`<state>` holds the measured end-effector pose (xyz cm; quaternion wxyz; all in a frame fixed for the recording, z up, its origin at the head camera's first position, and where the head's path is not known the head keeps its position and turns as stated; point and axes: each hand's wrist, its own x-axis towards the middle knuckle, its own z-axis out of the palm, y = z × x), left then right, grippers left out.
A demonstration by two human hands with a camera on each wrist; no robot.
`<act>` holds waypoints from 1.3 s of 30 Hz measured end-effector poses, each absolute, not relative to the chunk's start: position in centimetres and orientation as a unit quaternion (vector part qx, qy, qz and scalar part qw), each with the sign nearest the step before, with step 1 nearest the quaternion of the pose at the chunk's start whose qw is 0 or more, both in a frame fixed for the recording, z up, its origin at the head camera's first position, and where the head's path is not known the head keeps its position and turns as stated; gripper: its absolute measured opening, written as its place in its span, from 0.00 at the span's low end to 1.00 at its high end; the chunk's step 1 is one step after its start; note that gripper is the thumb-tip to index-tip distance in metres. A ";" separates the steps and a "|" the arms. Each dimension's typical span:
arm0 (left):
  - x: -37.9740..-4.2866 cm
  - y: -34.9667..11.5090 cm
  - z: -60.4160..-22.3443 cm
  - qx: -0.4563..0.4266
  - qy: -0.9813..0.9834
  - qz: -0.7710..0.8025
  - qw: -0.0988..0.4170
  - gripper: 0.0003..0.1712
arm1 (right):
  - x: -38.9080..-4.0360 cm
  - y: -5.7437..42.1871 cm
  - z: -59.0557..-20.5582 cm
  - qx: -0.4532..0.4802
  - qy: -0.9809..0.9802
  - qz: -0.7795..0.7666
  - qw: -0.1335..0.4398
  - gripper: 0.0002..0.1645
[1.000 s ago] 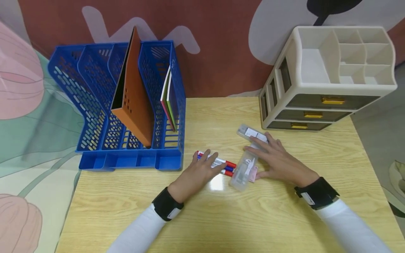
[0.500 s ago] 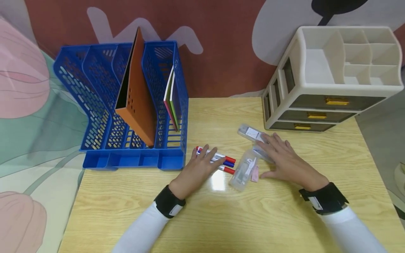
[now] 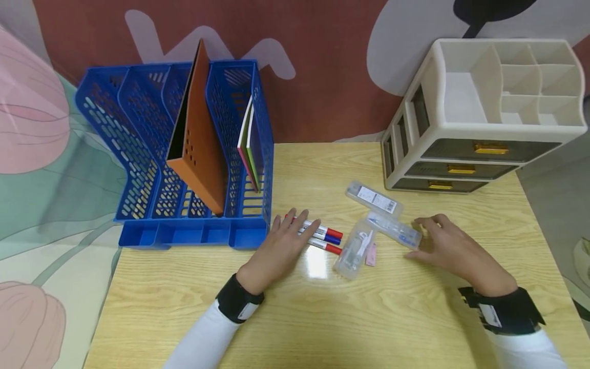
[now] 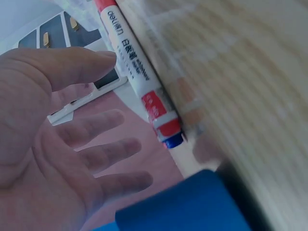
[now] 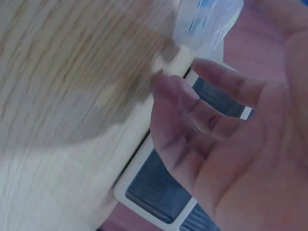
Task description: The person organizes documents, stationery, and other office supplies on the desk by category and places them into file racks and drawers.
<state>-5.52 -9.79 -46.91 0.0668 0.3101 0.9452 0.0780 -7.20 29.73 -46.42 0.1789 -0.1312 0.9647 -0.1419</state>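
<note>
My left hand (image 3: 281,246) hovers over several whiteboard markers (image 3: 333,249) with red and blue caps, lying side by side. In the left wrist view its fingers are spread, and a marker (image 4: 132,57) lies beyond the thumb. My right hand (image 3: 454,253) is at the right end of a clear plastic case (image 3: 394,230) with blue contents, fingers loosely bent and nothing in them. That case (image 5: 204,21) sits past the fingertips in the right wrist view. A second clear case (image 3: 355,251) touches the marker caps, with a small pink piece (image 3: 371,255) beside it. Behind lies a labelled grey case (image 3: 374,199).
A blue file rack (image 3: 193,233) stands at the back left, holding an orange folder (image 3: 205,154) and thin notebooks (image 3: 251,148). At the back right is a white drawer unit (image 3: 511,125) with yellow handles and top compartments.
My right hand has drawn back to the right, off the clear cases, uncovering the blue-filled one and the label behind it. The left hand has shifted slightly left over the markers.
</note>
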 end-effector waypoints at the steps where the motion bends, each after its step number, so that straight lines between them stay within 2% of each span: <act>1: -5.5 -9.9 -46.8 0.307 0.946 0.079 0.066 0.33 | -7.2 29.7 -46.5 -0.135 0.963 -0.148 0.181 0.53; 4: -5.4 -10.3 -46.5 0.303 0.947 0.087 0.064 0.33 | -7.4 29.4 -46.8 -0.143 0.957 -0.172 0.186 0.42; 8: -5.1 -10.7 -46.4 0.305 0.946 0.100 0.053 0.32 | -7.5 28.7 -47.2 -0.148 0.953 -0.193 0.182 0.36; 19: -4.1 -11.6 -46.5 0.307 0.946 0.103 -0.003 0.29 | -7.4 27.0 -47.6 -0.176 0.950 -0.217 0.141 0.33; 29: -3.3 -12.9 -46.8 0.350 0.928 0.114 -0.052 0.41 | -7.5 26.8 -47.2 -0.180 0.943 -0.246 0.131 0.30; 33: -2.9 -13.3 -47.0 0.354 0.925 0.125 -0.064 0.44 | -7.7 27.6 -46.5 -0.181 0.944 -0.263 0.080 0.26; 37: -2.6 -13.5 -47.1 0.352 0.925 0.127 -0.065 0.46 | -8.1 29.0 -45.3 -0.169 0.945 -0.280 -0.007 0.27; 39: -2.5 -13.6 -47.2 0.349 0.927 0.120 -0.062 0.46 | -8.3 29.7 -44.6 -0.141 0.940 -0.309 -0.033 0.28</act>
